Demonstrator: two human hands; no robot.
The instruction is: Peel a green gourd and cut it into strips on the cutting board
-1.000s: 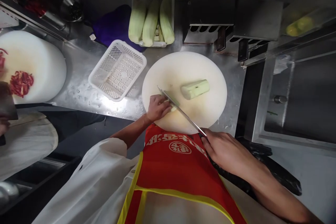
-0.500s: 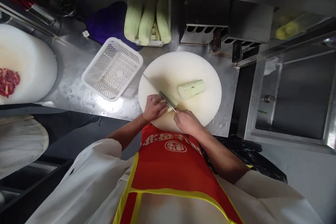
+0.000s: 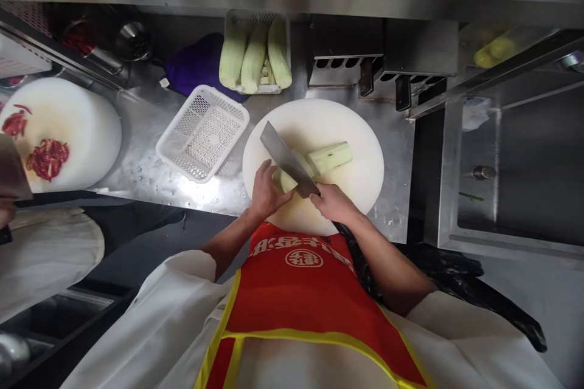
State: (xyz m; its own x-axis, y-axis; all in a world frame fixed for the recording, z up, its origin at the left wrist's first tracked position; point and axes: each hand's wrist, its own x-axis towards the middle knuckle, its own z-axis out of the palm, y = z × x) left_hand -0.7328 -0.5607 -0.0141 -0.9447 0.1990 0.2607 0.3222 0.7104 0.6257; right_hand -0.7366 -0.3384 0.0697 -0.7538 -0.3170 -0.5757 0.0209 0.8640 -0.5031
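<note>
While chopped red bits (image 3: 45, 158) sit on a white board (image 3: 86, 127) far left, with a white basket (image 3: 203, 134) just beside the round cutting board (image 3: 360, 152). Left hand (image 3: 264, 188) pressing down on a peeled gourd piece (image 3: 285, 179) at the board's near edge. Right hand (image 3: 333, 202) clenched around the handle of a cleaver (image 3: 285, 157), blade tilted flat-side up over that piece. Second gourd chunk (image 3: 331, 157) just beyond, mid-board. Whole peeled gourds (image 3: 253, 58) in a tray behind; sink (image 3: 515, 152) far right.

Both bare forearms reach forward and converge; the left hand (image 3: 265, 189) is curled with fingers bent, the right hand (image 3: 332, 202) closed in a grip.
</note>
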